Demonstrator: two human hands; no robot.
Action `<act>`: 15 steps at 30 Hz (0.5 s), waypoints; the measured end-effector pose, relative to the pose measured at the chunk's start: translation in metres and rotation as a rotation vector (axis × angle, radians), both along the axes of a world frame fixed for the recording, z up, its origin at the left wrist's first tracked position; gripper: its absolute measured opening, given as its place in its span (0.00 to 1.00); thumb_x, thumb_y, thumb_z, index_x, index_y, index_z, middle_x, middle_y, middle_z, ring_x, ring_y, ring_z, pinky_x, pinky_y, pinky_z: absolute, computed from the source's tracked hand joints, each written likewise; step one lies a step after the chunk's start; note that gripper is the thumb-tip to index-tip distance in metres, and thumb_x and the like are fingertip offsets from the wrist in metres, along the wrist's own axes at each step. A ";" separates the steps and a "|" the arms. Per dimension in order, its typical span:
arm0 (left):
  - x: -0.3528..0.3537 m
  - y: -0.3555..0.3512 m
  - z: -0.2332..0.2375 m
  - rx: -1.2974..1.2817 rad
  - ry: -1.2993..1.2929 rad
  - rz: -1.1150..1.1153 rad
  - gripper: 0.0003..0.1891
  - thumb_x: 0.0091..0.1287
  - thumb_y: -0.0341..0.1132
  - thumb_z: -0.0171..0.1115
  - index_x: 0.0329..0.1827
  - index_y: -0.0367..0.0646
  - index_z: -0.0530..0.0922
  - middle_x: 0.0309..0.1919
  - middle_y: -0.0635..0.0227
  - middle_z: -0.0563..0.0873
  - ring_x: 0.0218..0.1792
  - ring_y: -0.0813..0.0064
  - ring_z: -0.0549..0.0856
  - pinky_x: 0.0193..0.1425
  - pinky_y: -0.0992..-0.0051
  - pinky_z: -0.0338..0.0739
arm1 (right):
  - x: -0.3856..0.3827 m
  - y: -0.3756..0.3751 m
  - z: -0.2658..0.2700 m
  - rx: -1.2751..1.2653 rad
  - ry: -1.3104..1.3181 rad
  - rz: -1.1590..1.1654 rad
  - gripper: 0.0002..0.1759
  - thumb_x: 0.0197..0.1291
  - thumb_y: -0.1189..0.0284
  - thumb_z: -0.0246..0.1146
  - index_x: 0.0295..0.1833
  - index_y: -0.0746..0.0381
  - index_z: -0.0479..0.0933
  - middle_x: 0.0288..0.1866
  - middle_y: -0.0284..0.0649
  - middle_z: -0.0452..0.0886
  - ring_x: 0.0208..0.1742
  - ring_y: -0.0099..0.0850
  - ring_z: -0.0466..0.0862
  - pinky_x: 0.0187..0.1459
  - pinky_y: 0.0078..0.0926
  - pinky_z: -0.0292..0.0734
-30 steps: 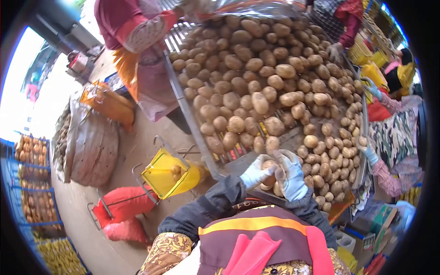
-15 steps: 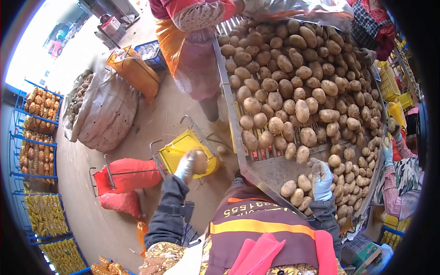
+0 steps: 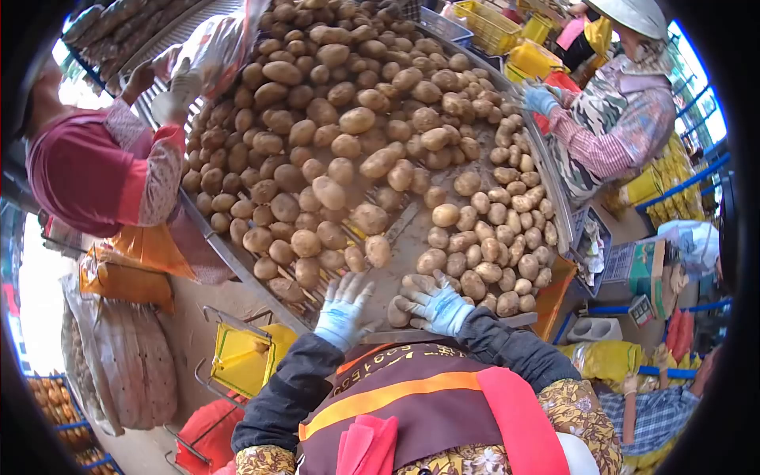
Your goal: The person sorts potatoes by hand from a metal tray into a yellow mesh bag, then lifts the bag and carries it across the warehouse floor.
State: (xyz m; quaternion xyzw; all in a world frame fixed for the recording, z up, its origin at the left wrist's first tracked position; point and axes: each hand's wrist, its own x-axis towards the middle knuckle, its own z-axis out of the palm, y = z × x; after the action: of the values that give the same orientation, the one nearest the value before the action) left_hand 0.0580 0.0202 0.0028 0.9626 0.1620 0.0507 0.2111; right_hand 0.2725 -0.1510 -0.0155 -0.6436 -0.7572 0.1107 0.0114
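A long metal sorting table (image 3: 237, 265) is heaped with brown potatoes (image 3: 328, 191). My left hand (image 3: 342, 309), in a pale blue-white glove, hovers with fingers spread over the table's near edge and holds nothing. My right hand (image 3: 438, 305), gloved the same way, rests with fingers apart among the small potatoes (image 3: 475, 283) at the near end, touching one potato (image 3: 398, 311) beside it. It grips nothing that I can see.
A person in red (image 3: 95, 170) works at the left side, a gloved hand on the pile. A person in a checked shirt (image 3: 613, 119) works at the right. A yellow sack on a frame (image 3: 237, 356) hangs below left. Yellow crates (image 3: 495, 24) stand at the far end.
My left hand, which held a potato over the yellow sack, has come back to the table without it. My right hand has let go of its potato and opened. My view swung right.
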 end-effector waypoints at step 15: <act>0.098 -0.049 -0.034 -0.090 0.347 -0.291 0.52 0.55 0.54 0.69 0.78 0.43 0.50 0.75 0.40 0.50 0.75 0.40 0.53 0.78 0.49 0.48 | 0.147 -0.177 -0.022 0.041 -0.368 -0.698 0.29 0.62 0.52 0.55 0.67 0.49 0.72 0.74 0.35 0.66 0.75 0.38 0.61 0.74 0.56 0.44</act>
State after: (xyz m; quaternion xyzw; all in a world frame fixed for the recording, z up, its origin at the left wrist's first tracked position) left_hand 0.1564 -0.0286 -0.0310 0.9597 0.0575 -0.1540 0.2280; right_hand 0.4199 -0.3281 -0.0372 -0.8712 -0.4842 -0.0323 -0.0745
